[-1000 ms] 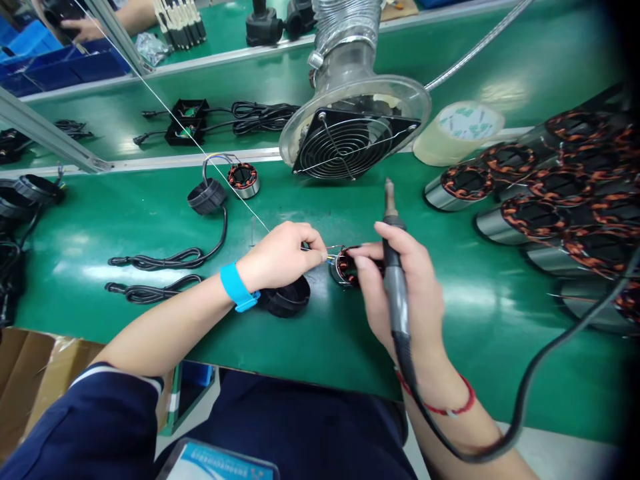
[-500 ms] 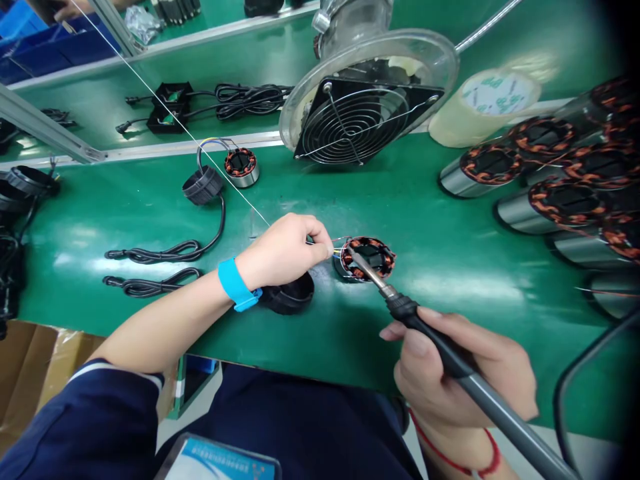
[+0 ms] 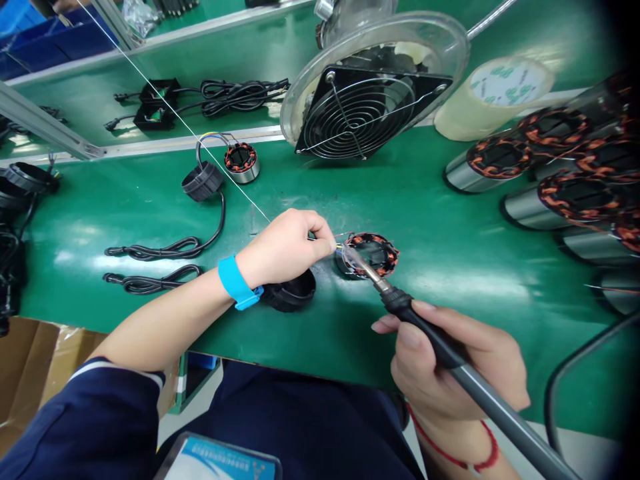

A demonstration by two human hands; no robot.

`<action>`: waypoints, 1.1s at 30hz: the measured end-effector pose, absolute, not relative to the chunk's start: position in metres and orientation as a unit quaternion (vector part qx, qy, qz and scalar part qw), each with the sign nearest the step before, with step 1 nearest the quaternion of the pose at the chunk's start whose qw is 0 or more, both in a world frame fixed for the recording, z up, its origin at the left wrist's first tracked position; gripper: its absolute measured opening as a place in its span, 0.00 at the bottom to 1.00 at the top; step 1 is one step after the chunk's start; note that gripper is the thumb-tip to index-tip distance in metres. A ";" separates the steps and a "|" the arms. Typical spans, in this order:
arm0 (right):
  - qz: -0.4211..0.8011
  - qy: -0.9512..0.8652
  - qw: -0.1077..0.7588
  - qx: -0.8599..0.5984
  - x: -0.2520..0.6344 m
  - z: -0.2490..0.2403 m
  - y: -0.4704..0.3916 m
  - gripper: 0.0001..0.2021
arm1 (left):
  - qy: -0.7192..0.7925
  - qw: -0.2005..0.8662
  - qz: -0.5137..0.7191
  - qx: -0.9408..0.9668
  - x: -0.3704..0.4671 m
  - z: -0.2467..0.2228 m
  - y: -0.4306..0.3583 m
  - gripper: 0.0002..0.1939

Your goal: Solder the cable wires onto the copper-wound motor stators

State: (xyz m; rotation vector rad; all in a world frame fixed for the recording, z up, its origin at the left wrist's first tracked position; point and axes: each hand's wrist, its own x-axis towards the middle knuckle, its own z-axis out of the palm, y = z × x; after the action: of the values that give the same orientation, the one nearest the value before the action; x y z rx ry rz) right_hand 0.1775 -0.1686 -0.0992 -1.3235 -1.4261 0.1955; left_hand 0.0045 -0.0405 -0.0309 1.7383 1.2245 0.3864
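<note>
My right hand grips a soldering iron with a black and grey handle. Its metal tip points up and left to the near edge of a motor stator with copper windings. Just left of that stator, my left hand is closed in a pinch. A thin, taut strand of solder wire comes down from the upper left into this hand. Fine coloured lead wires show between its fingertips and the stator; what exactly the fingers pinch is partly hidden. Below the left wrist lies a black round cap, partly covered.
A fume extractor fan hangs at the back, beside a tape roll. Several stators stand on the right. Another stator, a wired cap and coiled black cables lie left. The iron's cord loops at right.
The iron and my right hand have shifted slightly left, with the tip closer to the lead wires. My left fingertips have moved a little to the right. The view has tilted slightly.
</note>
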 end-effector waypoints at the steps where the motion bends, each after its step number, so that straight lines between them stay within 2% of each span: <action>1: 0.081 -0.605 0.559 -0.561 0.178 -0.099 -0.169 0.08 | 0.502 0.473 0.158 0.707 0.004 -0.031 -0.040 0.08; 33: 0.092 -0.619 0.578 -0.523 0.174 -0.094 -0.163 0.09 | 0.512 0.483 0.157 0.693 0.006 -0.030 -0.040 0.07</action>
State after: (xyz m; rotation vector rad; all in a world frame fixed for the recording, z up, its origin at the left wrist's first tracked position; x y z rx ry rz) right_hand 0.1742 -0.1631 -0.0939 -1.2239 -1.4487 0.2143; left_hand 0.0065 -0.0398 -0.0305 1.6882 1.2486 0.3825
